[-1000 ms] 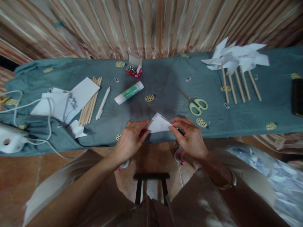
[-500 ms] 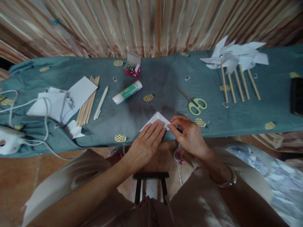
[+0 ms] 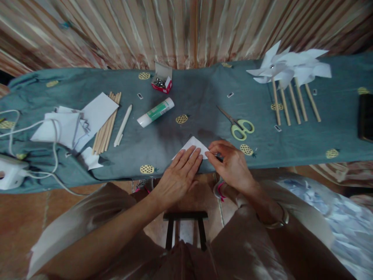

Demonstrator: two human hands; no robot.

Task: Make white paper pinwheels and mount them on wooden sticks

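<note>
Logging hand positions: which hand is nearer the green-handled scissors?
Right. The right hand is just below the green-handled scissors in view; the left hand is farther left, on the folded white paper.

Smooth paper triangle (image 3: 192,141), matt tablecloth (image 3: 201,93)

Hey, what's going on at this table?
A person's left-hand grip lies flat on a folded piece of white paper, while the right-hand grip is curled at the paper's right corner. Green-handled metal scissors and a white-and-green tube lie beyond, untouched. White paper pinwheels on pale wooden sticks lie off to the right.
</note>
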